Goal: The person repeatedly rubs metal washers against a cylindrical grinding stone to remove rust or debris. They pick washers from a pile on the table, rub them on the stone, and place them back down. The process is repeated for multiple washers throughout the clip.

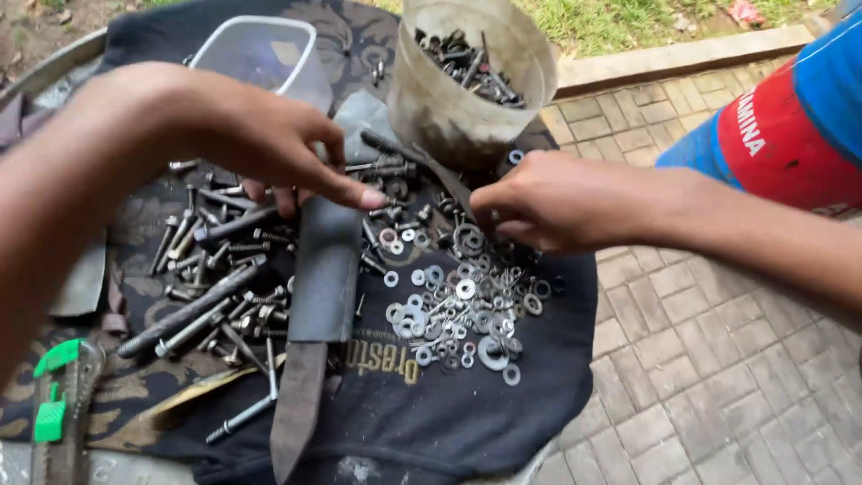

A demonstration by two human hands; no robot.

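My left hand (269, 144) hovers over a pile of bolts and screws (215, 278), fingers spread, its fingertip near small parts at the pile's upper right. My right hand (557, 202) reaches in from the right, fingers pinched together at the top edge of a heap of metal washers (462, 310); what it pinches is hidden. Everything lies on a dark cloth (449, 413). A dark flat strap (319, 296) runs down between the bolts and the washers.
A cloudy plastic tub (449, 99) holding dark screws stands tilted behind the hands. A clear rectangular container (260, 54) sits at the back left. A green-handled tool (58, 395) lies at the lower left. Brick paving (718, 359) and a red and blue barrel (790, 126) are to the right.
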